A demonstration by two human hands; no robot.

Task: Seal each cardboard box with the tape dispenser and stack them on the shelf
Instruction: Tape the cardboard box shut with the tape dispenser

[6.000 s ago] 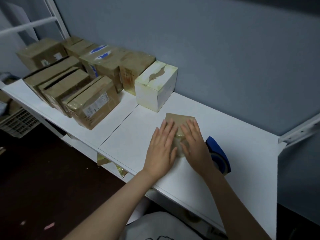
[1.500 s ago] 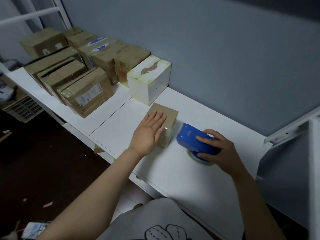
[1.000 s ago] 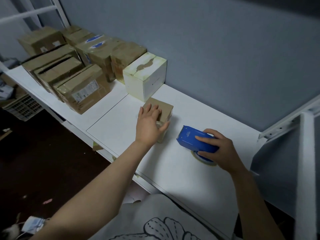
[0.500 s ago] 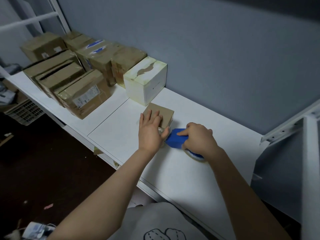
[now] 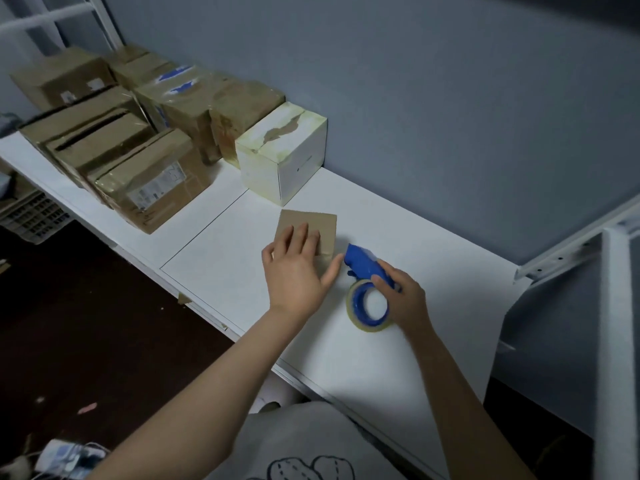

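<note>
A small brown cardboard box (image 5: 311,221) sits on the white shelf (image 5: 221,271). My left hand (image 5: 296,268) lies flat on its top, fingers spread, thumb down its near side. My right hand (image 5: 403,299) grips the blue tape dispenser (image 5: 363,263), whose front end touches the box's right side by my thumb. The clear tape roll (image 5: 369,306) on the dispenser faces up toward me.
A white box (image 5: 282,154) with a torn top stands just behind the small one. Several taped brown boxes (image 5: 152,174) crowd the shelf's left part, against the grey wall. A white metal post (image 5: 620,341) rises at right. Dark floor lies below the shelf's front edge.
My right hand brought the dispenser from the shelf at right up to the box's side, then tilted it so the roll shows. My left hand stayed pressed on the box.
</note>
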